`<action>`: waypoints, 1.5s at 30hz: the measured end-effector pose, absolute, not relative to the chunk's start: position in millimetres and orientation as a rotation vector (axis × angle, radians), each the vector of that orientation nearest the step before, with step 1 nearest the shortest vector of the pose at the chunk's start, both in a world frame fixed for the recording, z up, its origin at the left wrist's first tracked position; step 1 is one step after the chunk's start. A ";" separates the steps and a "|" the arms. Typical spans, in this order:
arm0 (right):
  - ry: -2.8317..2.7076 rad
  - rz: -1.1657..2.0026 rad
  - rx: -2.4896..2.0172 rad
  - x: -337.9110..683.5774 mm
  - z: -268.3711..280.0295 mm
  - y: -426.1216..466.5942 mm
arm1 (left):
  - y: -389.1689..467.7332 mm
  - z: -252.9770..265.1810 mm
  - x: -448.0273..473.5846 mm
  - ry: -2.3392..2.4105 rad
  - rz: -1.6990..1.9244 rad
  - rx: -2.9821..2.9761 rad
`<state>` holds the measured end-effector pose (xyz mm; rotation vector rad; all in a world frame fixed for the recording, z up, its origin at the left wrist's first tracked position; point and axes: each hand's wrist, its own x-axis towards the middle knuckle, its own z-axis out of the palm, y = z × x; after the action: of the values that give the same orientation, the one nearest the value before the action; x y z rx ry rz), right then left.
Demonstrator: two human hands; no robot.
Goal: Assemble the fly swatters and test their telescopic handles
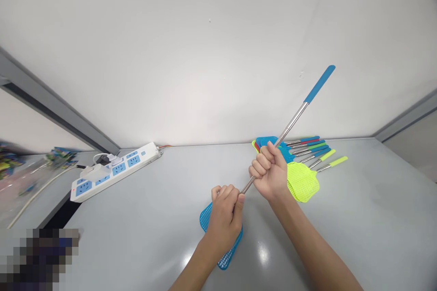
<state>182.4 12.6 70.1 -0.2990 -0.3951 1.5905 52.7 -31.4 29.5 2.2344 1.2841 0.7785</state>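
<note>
A blue fly swatter (pixel 231 258) with a telescopic metal shaft is held slantwise above the table by both hands. My left hand (pixel 226 211) is closed over the neck where shaft meets mesh head, hiding much of the blue mesh. Further up, my right hand (pixel 269 170) wraps its fingers round the thin metal shaft. Beyond it the extended shaft runs up to the right and ends in a blue grip (pixel 320 83). Behind my right hand lies a pile of swatters, with yellow-green mesh heads (pixel 303 182) in front and blue heads (pixel 268 141) at the back.
A white power strip (pixel 119 170) with plugs in it lies at the left on the grey table (pixel 143 236). Farther left are plastic-wrapped packets (pixel 61 157) and a white cable (pixel 43 188). A pale wall (pixel 170 54) stands behind, with grey frame posts on both sides.
</note>
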 end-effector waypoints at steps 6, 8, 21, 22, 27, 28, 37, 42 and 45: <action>-0.414 1.573 -0.334 202.2 72.7 14.9 | -28.7 41.8 46.7 1.243 0.805 2.177; -0.419 1.521 -0.336 211.6 74.7 14.8 | -25.4 41.3 43.7 1.291 0.906 2.111; -0.438 1.346 -0.308 241.2 88.5 11.3 | -16.2 32.1 44.7 0.905 0.782 0.368; -0.435 1.346 -0.300 241.6 88.9 11.3 | -16.6 33.0 45.6 0.843 0.740 0.305; -0.412 1.349 -0.272 238.2 90.1 11.2 | -20.3 33.8 51.2 0.773 0.684 0.188; -0.408 1.352 -0.270 236.2 90.0 11.3 | -20.4 34.3 51.8 0.786 0.676 0.178; -0.404 1.349 -0.316 224.9 85.8 13.3 | -17.6 30.8 51.1 0.908 0.556 0.129; -0.411 1.397 -0.302 228.6 85.8 14.0 | -21.2 22.3 54.5 0.904 0.555 0.099; -0.434 1.405 -0.318 231.2 87.1 14.6 | -20.8 25.0 54.5 0.886 0.593 0.118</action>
<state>231.2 14.6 87.1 -0.3183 -0.4336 1.4050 54.5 -20.8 25.0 0.1180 0.8856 0.5928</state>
